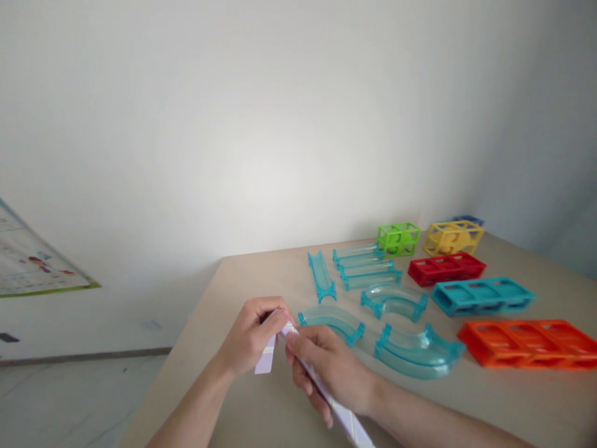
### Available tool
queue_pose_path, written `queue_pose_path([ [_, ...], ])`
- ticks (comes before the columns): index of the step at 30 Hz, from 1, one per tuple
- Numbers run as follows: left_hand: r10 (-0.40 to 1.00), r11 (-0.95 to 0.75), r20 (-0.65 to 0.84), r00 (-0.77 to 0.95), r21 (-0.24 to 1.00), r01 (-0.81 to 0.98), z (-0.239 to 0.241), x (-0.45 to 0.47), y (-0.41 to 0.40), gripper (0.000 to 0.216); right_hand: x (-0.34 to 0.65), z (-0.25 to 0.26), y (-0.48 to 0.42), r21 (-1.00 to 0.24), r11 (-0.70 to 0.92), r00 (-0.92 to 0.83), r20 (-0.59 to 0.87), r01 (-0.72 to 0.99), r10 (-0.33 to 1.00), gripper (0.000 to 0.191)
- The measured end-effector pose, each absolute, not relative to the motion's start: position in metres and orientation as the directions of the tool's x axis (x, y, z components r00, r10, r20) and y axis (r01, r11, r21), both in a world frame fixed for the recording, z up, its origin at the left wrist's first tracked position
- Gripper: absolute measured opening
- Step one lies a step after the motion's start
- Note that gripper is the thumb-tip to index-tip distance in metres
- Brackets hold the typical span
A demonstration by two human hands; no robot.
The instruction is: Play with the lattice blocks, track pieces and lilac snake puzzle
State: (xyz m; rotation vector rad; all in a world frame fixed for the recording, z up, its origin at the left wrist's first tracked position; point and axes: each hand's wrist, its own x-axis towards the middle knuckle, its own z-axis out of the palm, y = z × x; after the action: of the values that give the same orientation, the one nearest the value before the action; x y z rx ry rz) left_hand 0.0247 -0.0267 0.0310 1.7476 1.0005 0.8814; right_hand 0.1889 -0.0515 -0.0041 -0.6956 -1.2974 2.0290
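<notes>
Between my two hands is a pale lavender-and-white strip [347, 420], flat and narrow, its exact kind unclear. My left hand [252, 336] pinches it near a bend, and a short end hangs below those fingers. My right hand [329, 364] is closed around the longer length, which slants down towards the bottom edge of the view. Just beyond my fingers lies a clear teal curved track piece [333, 320]. Another curved track piece [417, 354] rests to the right of my right hand. My fingers partly cover the strip's middle.
Farther back lie a third curved piece [394, 302] and several straight teal track pieces [321, 277]. Along the right stand orange [532, 345], teal [482, 295], red [446, 269], yellow [453, 238] and green [398, 238] frame blocks. A wall [261, 137] borders the table [205, 311].
</notes>
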Motion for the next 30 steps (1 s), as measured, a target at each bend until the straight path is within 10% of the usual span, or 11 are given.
queue_pose_path([
  [9, 0.837, -0.546, 0.359, 0.413, 0.601, 0.584, 0.027, 0.033, -0.027, 0.028, 0.19, -0.014, -0.049, -0.993, -0.1, -0.476, -0.118, 0.061, 0.871, 0.046],
  [13, 0.627, -0.777, 0.636, 0.45, 0.472, 0.417, 0.025, 0.025, -0.024, 0.019, 0.193, -0.008, -0.043, -0.811, -0.509, -0.74, -0.147, -0.29, 0.656, 0.044],
  [19, 0.419, -0.879, 0.839, 0.348, 0.277, 0.389, 0.015, 0.02, -0.027, 0.023, 0.201, -0.006, -0.043, -0.482, -0.829, -0.948, 0.011, -0.283, 0.317, 0.034],
  [30, 0.272, -0.87, 0.904, 0.331, 0.083, 0.487, 0.005, 0.016, -0.029, 0.038, 0.188, -0.006, -0.054, -0.721, -0.48, -0.74, 0.067, -0.499, 0.67, 0.044],
])
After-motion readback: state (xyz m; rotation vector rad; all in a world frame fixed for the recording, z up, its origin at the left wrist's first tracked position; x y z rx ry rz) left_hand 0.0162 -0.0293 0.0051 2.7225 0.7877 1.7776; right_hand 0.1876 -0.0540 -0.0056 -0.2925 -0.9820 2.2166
